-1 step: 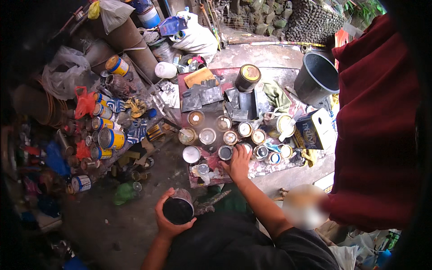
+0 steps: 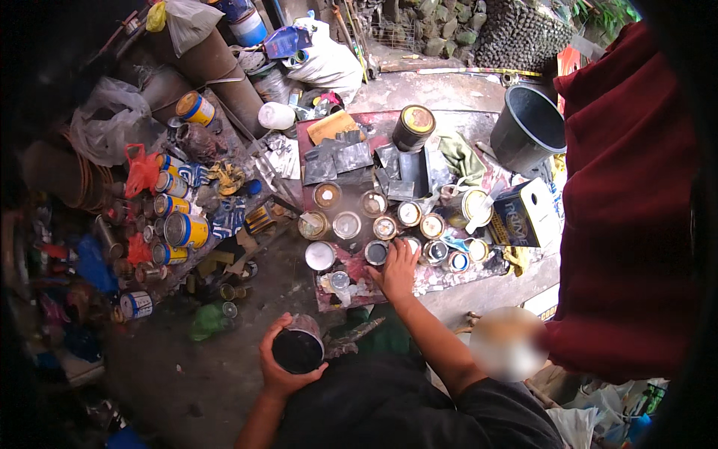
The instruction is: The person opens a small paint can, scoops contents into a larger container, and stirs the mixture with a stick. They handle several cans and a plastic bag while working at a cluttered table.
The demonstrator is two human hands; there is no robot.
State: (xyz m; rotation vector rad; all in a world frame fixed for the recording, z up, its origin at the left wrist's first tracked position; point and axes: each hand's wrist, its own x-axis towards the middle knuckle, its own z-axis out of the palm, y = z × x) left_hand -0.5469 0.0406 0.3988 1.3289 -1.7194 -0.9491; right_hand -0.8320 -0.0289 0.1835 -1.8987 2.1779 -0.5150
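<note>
The left hand grips a cup; the right hand partly covers a can, grip unclear.

On my feed I see a near-black shirt with 1 short sleeve showing, 2 bare forearms, and bare left hand and right hand.

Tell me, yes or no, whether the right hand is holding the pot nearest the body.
No, the left hand holds that pot, while the right hand is among the tins.
</note>
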